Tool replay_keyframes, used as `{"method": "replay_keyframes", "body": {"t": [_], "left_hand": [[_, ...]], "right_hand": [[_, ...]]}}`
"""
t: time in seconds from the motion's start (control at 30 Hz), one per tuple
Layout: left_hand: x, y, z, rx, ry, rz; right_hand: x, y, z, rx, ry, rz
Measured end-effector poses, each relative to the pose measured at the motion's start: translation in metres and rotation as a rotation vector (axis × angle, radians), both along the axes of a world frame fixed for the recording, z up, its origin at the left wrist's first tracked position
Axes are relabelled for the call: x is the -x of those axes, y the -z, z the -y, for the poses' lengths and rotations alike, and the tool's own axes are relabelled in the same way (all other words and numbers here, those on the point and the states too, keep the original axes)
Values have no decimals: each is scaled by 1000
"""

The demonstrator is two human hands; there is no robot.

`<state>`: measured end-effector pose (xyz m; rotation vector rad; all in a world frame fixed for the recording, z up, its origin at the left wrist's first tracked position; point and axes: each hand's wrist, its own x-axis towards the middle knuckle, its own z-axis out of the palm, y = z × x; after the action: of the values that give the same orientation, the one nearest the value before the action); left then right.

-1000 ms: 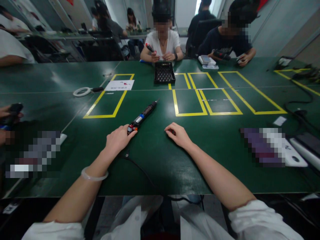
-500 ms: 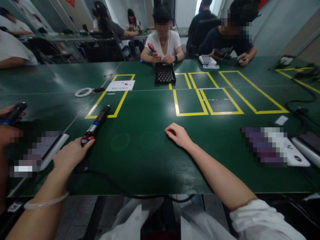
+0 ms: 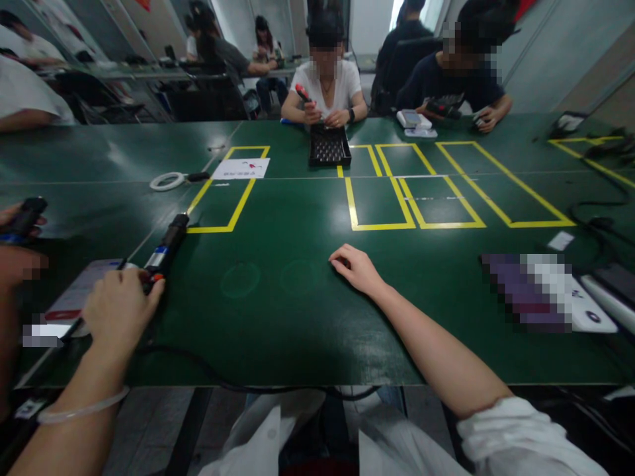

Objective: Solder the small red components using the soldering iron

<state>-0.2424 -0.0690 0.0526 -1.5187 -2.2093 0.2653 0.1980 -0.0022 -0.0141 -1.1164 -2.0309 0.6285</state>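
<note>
My left hand (image 3: 122, 297) is closed around the rear end of an electric screwdriver (image 3: 169, 244), a dark barrel with silver and blue bands and an orange-red part by my thumb. The tool points away from me over the green table, at the left, beside a phone (image 3: 84, 284). A black cable (image 3: 198, 363) runs from near my left hand along the front edge. My right hand (image 3: 357, 268) rests curled on the table near the middle. Its fingers are closed with a dark spot between them; what they hold, if anything, is hidden.
Yellow tape (image 3: 381, 226) marks rectangles on the table. A printed card (image 3: 241, 168), a white ring-shaped coil (image 3: 167, 182) and a black tray (image 3: 330, 158) lie farther back. At the right is a white device (image 3: 590, 314). Co-workers sit opposite; another person's hand (image 3: 37, 225) shows at the left.
My left hand has carried the electric screwdriver from the middle to the left, beside the phone, with its cable trailing. My right hand has stayed in place.
</note>
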Motion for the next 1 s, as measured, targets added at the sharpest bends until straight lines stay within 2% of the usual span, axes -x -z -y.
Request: {"method": "replay_keyframes", "body": {"t": [0.13, 0.23, 0.3, 0.37, 0.43, 0.5, 0.57, 0.67, 0.8, 1.0], "left_hand": [[9, -2, -8, 66, -60, 72], [11, -15, -16, 129, -106, 194], [-1, -25, -23, 81, -109, 273], [-25, -32, -31, 2, -29, 409], [-60, -32, -40, -33, 203, 652], [-101, -26, -51, -12, 431, 911], [-142, -15, -63, 79, 605, 1120], [-191, 3, -81, 257, 750, 1364], [-226, 23, -92, 425, 782, 1536], [-232, 38, -86, 398, 690, 1749]], "right_hand": [[0, -2, 1, 3, -3, 2], [1, -2, 1, 7, -1, -2], [2, -2, 1, 9, -4, -3], [2, -1, 1, 6, -8, -3], [1, -1, 1, 2, -10, -5], [1, -1, 1, 0, -13, -11], [0, -1, 0, -1, -20, -18], [0, -1, -1, 7, -31, -39], [1, 0, -2, 47, -42, -103], [2, 0, -2, 74, -63, -72]]}}
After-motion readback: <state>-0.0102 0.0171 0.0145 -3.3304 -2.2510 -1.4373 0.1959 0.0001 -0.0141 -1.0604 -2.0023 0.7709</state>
